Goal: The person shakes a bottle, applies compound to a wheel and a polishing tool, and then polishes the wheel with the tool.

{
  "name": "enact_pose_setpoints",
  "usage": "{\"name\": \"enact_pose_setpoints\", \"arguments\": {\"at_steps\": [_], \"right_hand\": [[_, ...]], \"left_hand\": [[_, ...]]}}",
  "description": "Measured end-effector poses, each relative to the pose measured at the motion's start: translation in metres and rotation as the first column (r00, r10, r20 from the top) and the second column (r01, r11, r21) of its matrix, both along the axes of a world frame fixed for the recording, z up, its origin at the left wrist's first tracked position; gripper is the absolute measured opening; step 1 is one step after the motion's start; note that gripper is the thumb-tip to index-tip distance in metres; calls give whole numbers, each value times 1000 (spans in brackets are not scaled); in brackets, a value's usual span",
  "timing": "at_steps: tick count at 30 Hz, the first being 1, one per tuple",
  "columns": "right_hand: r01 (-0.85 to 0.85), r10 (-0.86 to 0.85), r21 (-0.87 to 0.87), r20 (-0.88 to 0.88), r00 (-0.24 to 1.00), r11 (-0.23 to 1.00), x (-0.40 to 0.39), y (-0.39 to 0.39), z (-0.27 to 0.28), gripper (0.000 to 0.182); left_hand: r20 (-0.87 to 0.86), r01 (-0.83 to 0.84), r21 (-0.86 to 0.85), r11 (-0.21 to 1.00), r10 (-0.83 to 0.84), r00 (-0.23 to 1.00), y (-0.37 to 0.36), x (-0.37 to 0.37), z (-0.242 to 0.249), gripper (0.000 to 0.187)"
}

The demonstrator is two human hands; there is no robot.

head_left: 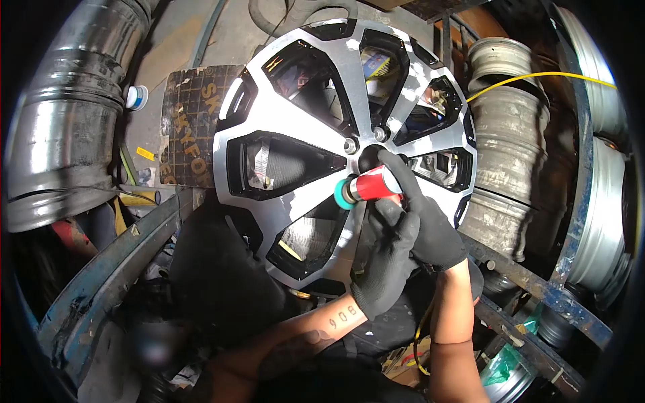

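Polisher [368, 187] | our right hand [423, 215] and left hand [386, 265] both clenched around it | pad on alloy wheel [295, 127] spoke, near centre

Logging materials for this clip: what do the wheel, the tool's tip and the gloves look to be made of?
The wheel looks like metal, probably alloy: bright machined spoke faces with glossy black pockets. The tool has a red glossy body; its teal pad looks soft, perhaps foam or abrasive, hard to tell. The left hand and right hand wear black matte gloves, seemingly knit fabric, possibly coated.
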State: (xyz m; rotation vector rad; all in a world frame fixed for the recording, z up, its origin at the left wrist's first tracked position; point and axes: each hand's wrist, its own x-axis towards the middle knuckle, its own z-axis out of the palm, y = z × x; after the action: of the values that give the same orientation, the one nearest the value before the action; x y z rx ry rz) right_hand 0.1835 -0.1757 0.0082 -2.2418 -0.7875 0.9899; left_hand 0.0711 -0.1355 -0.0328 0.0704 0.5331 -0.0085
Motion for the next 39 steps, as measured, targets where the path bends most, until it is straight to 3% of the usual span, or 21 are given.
{"name": "enact_pose_setpoints", "arguments": {"at_steps": [13, 19, 22, 24, 28, 31, 34, 37, 39], "right_hand": [[-23, 25, -26, 57, 998, 999, -4, 1, 1, 70], [-21, 24, -85, 31, 999, 996, -5, 3, 5, 70], [-7, 10, -30, 106, 994, 1000, -7, -1, -3, 70], [12, -13, 9, 99, 995, 1000, -10, -2, -10, 70], [-22, 19, 40, 93, 995, 999, -9, 0, -3, 65], [124, -124, -42, -8, 992, 991, -14, 5, -4, 70], [2, -3, -17, -49, 999, 1000, -8, 2, 2, 70], [90, -89, -29, 44, 995, 995, -14, 1, -5, 69], [35, -36, 16, 58, 998, 999, -13, -4, -6, 67]], "left_hand": [[17, -81, -112, 990, 83, 996, -1, 3, 1, 46], [22, -77, -9, 997, 77, 997, -1, 3, -3, 47], [52, -87, -8, 996, 87, 995, 0, 3, -2, 51], [-35, -31, -31, 999, 30, 999, -2, -1, -4, 51], [-23, -35, -8, 999, 35, 999, 6, -2, 11, 49], [-57, -49, 62, 997, 53, 997, 0, -5, 6, 52], [-77, -50, 139, 989, 61, 995, -5, -3, 1, 56], [-58, -49, 188, 981, 61, 996, -6, -5, 3, 54], [-46, -50, 196, 979, 60, 997, -5, -5, 2, 53]]}}
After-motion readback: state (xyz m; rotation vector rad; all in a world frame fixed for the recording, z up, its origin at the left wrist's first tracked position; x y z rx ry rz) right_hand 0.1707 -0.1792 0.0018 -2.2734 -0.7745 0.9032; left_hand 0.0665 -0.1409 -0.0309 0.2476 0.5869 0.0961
